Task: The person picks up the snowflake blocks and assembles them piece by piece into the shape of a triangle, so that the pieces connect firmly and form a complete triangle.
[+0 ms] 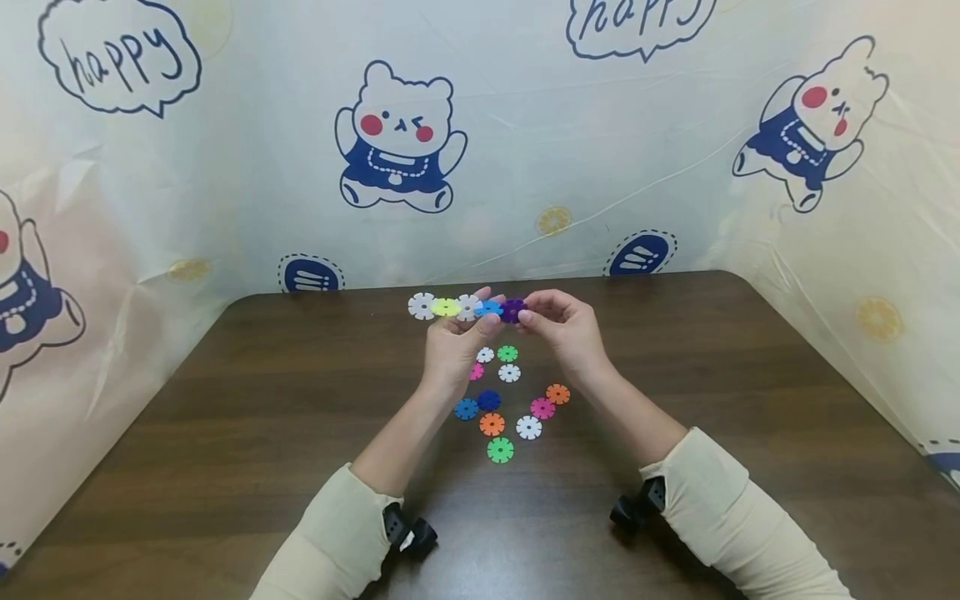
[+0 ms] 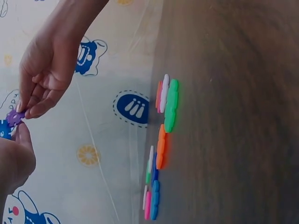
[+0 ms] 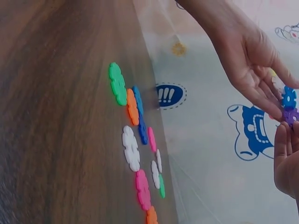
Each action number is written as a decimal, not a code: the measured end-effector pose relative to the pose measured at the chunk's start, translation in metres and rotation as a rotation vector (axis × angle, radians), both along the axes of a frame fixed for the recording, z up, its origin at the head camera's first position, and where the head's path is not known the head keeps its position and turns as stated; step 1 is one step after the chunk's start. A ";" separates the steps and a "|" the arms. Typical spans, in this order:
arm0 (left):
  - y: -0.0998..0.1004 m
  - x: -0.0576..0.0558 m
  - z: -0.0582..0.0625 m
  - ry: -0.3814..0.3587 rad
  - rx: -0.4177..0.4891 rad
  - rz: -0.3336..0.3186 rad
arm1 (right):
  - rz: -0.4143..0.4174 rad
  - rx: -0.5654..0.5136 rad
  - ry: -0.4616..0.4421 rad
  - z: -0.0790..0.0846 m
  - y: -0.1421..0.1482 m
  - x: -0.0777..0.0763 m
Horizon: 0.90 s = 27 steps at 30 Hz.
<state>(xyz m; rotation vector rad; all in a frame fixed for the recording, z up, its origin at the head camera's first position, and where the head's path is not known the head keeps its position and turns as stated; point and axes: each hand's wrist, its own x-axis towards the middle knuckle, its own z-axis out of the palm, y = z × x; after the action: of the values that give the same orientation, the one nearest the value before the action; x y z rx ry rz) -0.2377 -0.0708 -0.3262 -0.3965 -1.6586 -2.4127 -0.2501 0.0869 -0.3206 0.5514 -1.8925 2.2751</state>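
Both hands are raised over the far part of the table, with a row of joined notched snowflake discs between them. From left to right the row has a white disc [image 1: 422, 306], a yellow disc [image 1: 446, 307], another white disc [image 1: 468, 308], a light blue disc [image 1: 489, 307] and a purple disc [image 1: 513, 312]. My left hand [image 1: 450, 354] pinches the row at the light blue disc. At the row's right end, the thumb and fingers of my right hand [image 1: 572, 335] pinch the purple disc, which meets the blue one edge to edge.
Loose discs lie flat on the brown table [image 1: 300, 433] below the hands, among them a green disc [image 1: 500, 450], an orange disc [image 1: 492, 424], a dark blue disc [image 1: 489, 400] and a pink disc [image 1: 543, 407]. A printed curtain [image 1: 502, 150] hangs behind the table.
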 end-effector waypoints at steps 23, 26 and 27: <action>-0.004 0.011 -0.005 -0.019 -0.214 0.141 | -0.024 0.174 -0.098 0.009 0.000 0.009; -0.004 0.011 -0.004 -0.025 -0.258 0.164 | -0.035 0.222 -0.078 0.012 0.001 0.010; -0.004 0.011 -0.004 -0.024 -0.270 0.164 | -0.034 0.243 -0.064 0.013 0.002 0.010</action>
<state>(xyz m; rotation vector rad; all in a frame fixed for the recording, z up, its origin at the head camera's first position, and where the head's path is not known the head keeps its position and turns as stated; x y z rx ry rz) -0.2270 -0.0747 -0.3302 -0.2580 -1.9515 -2.0929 -0.2396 0.0886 -0.3079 0.4749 -2.2088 2.0799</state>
